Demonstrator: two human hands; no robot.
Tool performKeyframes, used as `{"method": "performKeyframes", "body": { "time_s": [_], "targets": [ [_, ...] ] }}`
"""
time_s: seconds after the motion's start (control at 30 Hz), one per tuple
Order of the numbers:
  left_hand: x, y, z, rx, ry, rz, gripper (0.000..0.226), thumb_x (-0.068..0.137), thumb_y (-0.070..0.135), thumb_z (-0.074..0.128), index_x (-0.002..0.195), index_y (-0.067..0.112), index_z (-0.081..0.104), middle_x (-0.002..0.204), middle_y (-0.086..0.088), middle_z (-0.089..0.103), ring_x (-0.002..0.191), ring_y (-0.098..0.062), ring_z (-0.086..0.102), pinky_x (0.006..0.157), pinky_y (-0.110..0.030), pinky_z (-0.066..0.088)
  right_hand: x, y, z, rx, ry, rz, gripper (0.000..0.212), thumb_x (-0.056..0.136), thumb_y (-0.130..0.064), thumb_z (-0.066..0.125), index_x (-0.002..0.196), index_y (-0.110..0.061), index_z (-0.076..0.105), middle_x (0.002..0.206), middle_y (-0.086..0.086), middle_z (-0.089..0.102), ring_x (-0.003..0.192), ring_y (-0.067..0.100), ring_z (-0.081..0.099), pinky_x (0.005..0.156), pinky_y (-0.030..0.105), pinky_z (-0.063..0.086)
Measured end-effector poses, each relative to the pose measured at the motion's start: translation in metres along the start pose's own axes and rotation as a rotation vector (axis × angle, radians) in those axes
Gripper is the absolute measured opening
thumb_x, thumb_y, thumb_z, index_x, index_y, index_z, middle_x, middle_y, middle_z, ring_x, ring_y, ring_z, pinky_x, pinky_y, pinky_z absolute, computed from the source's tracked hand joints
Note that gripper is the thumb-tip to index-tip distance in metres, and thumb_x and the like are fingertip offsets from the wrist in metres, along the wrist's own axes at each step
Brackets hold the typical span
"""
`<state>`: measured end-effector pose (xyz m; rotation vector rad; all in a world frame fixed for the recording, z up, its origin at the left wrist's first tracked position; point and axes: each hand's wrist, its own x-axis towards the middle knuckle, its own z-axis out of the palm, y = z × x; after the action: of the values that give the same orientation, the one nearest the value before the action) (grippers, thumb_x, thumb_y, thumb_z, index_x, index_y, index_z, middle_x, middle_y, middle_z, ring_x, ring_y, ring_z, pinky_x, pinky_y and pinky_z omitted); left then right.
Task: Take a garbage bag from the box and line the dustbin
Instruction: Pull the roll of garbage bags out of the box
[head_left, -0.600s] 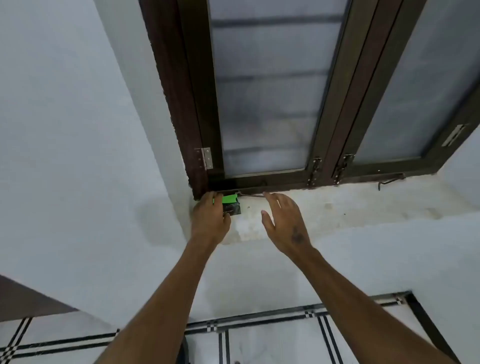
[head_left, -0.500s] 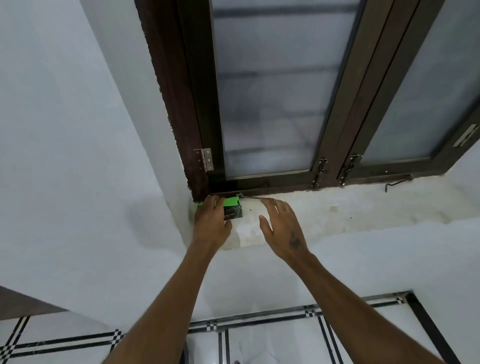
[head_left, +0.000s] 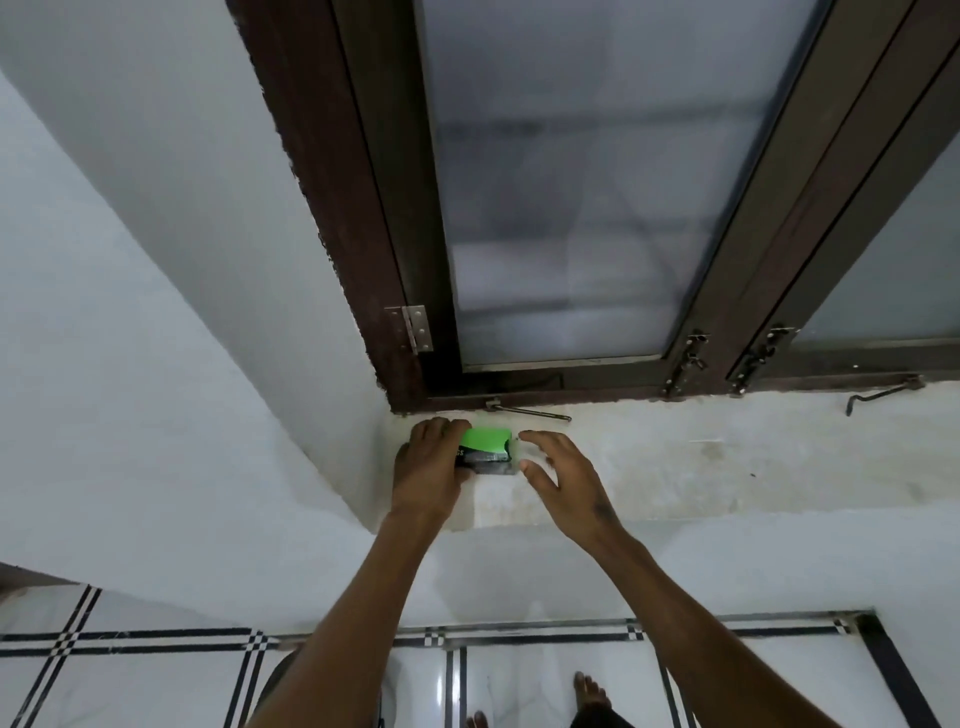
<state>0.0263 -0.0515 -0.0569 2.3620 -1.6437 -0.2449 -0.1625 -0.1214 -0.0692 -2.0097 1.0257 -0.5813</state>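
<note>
A small green and black box of garbage bags (head_left: 487, 450) lies on the white window sill (head_left: 675, 467), in the left corner by the window frame. My left hand (head_left: 428, 470) covers the box's left end, fingers curled around it. Just right of the box, my right hand (head_left: 558, 478) hovers with fingers spread and holds nothing. A dark curved rim at the bottom edge under my left arm may be the dustbin (head_left: 272, 691); most of it is hidden.
A dark wooden window frame (head_left: 395, 260) with frosted panes rises behind the sill. Metal latches (head_left: 685, 364) and a stay hook (head_left: 883, 392) sit along its bottom rail. White walls flank the corner. Tiled floor with black lines and my bare feet (head_left: 587, 691) show below.
My left hand has closed further over the box's left end. My right hand has moved left, closer to the box. The view has tilted down a little.
</note>
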Motion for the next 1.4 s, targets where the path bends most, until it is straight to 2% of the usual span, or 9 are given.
{"method": "performKeyframes", "body": {
  "time_s": [0.13, 0.27, 0.43, 0.6, 0.7, 0.9, 1.13, 1.3, 1.4],
  "targets": [
    [-0.011, 0.019, 0.003, -0.135, 0.043, 0.070, 0.058, 0.073, 0.021, 0.080, 0.127, 0.024, 0.059, 0.128, 0.002, 0.059, 0.121, -0.021, 0.047, 0.087, -0.032, 0.047, 0.001, 0.007, -0.019, 0.267, 0.013, 0.146, 0.027, 0.097, -0.014, 0.058, 0.124, -0.020, 0.062, 0.120, -0.002, 0.063, 0.101, 0.013, 0.063, 0.079, 0.013, 0.051],
    [-0.019, 0.032, 0.006, -0.254, 0.094, 0.108, 0.061, 0.070, 0.023, 0.084, 0.125, 0.024, 0.060, 0.124, 0.004, 0.061, 0.117, -0.018, 0.050, 0.087, -0.033, 0.050, 0.001, 0.016, -0.037, 0.429, -0.054, 0.245, 0.035, 0.089, -0.010, 0.069, 0.121, -0.021, 0.063, 0.111, 0.000, 0.065, 0.098, 0.018, 0.065, 0.080, 0.030, 0.057],
    [-0.021, 0.043, 0.008, -0.309, 0.084, 0.128, 0.057, 0.072, 0.021, 0.084, 0.124, 0.020, 0.061, 0.124, 0.003, 0.062, 0.114, -0.015, 0.051, 0.090, -0.011, 0.036, 0.007, 0.019, -0.058, 0.453, -0.214, 0.227, 0.036, 0.086, -0.007, 0.072, 0.119, -0.017, 0.065, 0.108, -0.001, 0.063, 0.089, 0.012, 0.065, 0.073, 0.023, 0.057],
    [-0.021, 0.046, 0.005, -0.391, 0.032, 0.108, 0.056, 0.073, 0.020, 0.084, 0.124, 0.023, 0.062, 0.123, 0.009, 0.061, 0.112, -0.010, 0.052, 0.088, -0.005, 0.036, 0.008, 0.030, -0.063, 0.382, -0.264, 0.121, 0.041, 0.080, -0.023, 0.080, 0.117, -0.030, 0.063, 0.119, -0.002, 0.063, 0.106, 0.015, 0.063, 0.085, 0.038, 0.060],
    [-0.020, 0.050, 0.001, -0.382, 0.021, 0.121, 0.056, 0.074, 0.021, 0.083, 0.125, 0.024, 0.061, 0.124, 0.011, 0.060, 0.111, -0.007, 0.052, 0.088, -0.007, 0.039, 0.011, 0.025, -0.068, 0.474, -0.301, 0.181, 0.042, 0.079, -0.029, 0.082, 0.116, -0.028, 0.063, 0.115, 0.000, 0.063, 0.099, 0.024, 0.066, 0.076, 0.047, 0.062],
    [-0.018, 0.049, -0.010, -0.170, 0.074, 0.196, 0.058, 0.070, 0.018, 0.085, 0.123, 0.023, 0.064, 0.121, 0.004, 0.063, 0.112, -0.016, 0.053, 0.088, -0.024, 0.048, 0.023, 0.015, -0.078, 0.443, -0.441, 0.189, 0.045, 0.076, -0.022, 0.082, 0.118, -0.028, 0.066, 0.111, 0.001, 0.066, 0.102, 0.023, 0.067, 0.082, 0.044, 0.061],
    [-0.009, 0.050, -0.013, 0.006, 0.124, 0.246, 0.059, 0.067, 0.021, 0.087, 0.122, 0.025, 0.067, 0.117, 0.002, 0.065, 0.109, -0.021, 0.057, 0.087, -0.034, 0.052, 0.018, 0.012, -0.060, 0.506, -0.319, 0.229, 0.038, 0.083, -0.004, 0.071, 0.118, -0.018, 0.067, 0.112, -0.003, 0.068, 0.103, 0.013, 0.065, 0.085, 0.029, 0.058],
    [0.000, 0.058, -0.013, 0.039, 0.121, 0.240, 0.060, 0.069, 0.027, 0.086, 0.124, 0.026, 0.065, 0.120, 0.001, 0.064, 0.114, -0.024, 0.057, 0.085, -0.040, 0.053, 0.017, 0.017, -0.051, 0.430, -0.035, 0.271, 0.038, 0.082, 0.014, 0.054, 0.094, -0.020, 0.066, 0.100, 0.001, 0.067, 0.101, 0.022, 0.065, 0.079, 0.041, 0.061],
    [0.005, 0.059, -0.016, 0.038, 0.151, 0.231, 0.060, 0.068, 0.026, 0.087, 0.125, 0.025, 0.065, 0.121, -0.001, 0.065, 0.114, -0.027, 0.057, 0.084, -0.042, 0.053, 0.014, 0.025, -0.057, 0.521, 0.135, 0.338, 0.031, 0.083, 0.008, 0.060, 0.086, -0.023, 0.061, 0.096, 0.005, 0.067, 0.092, 0.027, 0.067, 0.076, 0.047, 0.061]
  ]
}}
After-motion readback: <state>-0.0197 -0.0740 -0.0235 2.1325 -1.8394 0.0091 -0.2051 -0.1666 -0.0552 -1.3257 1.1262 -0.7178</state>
